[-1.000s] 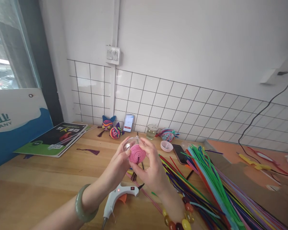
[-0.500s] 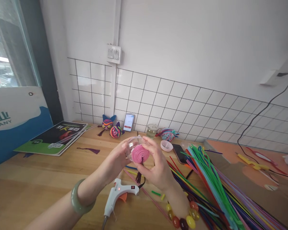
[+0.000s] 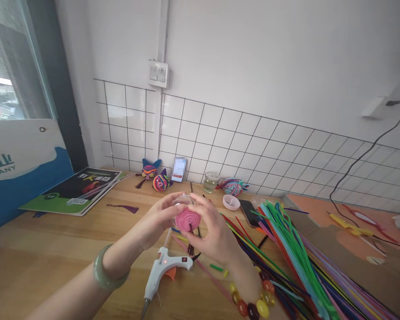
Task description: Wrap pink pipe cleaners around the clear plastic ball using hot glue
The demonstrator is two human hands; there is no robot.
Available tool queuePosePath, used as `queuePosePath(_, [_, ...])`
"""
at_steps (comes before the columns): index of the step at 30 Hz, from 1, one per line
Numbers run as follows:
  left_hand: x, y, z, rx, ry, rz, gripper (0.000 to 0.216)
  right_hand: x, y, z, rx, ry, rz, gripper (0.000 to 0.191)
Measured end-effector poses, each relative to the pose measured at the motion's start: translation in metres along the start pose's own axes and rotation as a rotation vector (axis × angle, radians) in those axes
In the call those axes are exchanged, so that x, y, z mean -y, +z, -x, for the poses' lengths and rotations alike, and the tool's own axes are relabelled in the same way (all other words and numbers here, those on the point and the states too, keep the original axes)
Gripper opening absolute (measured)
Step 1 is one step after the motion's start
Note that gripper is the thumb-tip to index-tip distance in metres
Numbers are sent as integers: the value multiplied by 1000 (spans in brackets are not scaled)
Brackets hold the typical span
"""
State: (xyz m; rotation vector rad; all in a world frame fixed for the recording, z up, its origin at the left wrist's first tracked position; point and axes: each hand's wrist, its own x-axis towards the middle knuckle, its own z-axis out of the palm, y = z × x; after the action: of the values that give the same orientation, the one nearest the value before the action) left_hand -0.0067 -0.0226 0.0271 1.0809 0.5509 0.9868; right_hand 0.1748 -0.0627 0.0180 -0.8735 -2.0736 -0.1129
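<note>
the left hand (image 3: 155, 220) and the right hand (image 3: 213, 226) hold a clear ball (image 3: 183, 201) between them, up over the worktop (image 3: 70, 253). a round pink swirl (image 3: 189, 219) is on the front of the ball. the left hand curls round one side, with its thumb by the top edge of the swirl. the right hand has the other side, with its fingers up top and its thumb under the swirl. a dark tassel (image 3: 191, 250) hangs down below the swirl.

a white glue gun (image 3: 160, 271) lies under the hands, with a little red light on it. lots of fuzzy sticks (image 3: 295, 249) in many colors lie to the right. a small pink bowl (image 3: 231, 207) sits beside a dark phone (image 3: 247, 210). near the wall there is a glass jar (image 3: 211, 183) and a stripy toy with blue ears (image 3: 150, 172).
</note>
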Motion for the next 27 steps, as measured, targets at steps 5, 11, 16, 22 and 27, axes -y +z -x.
queuePosePath(5, [-3, -1, -1, 24, -49, -39, 50, 1, 1, 0, 34, 8, -2, 45])
queuePosePath(11, [0, -3, -4, 4, -55, -19, 53, 3, 0, 0, 43, 66, -36, 65])
queuePosePath(16, [-1, -7, -5, 44, -92, 0, 46, 4, 1, 0, 84, 71, -33, 73])
queuePosePath(22, [-1, -13, -7, 116, -158, 43, 41, 1, 5, 1, 116, 35, 9, 72])
queuePosePath(27, [2, -12, -10, 27, -83, 86, 40, -2, 3, 3, 88, 83, 102, 71])
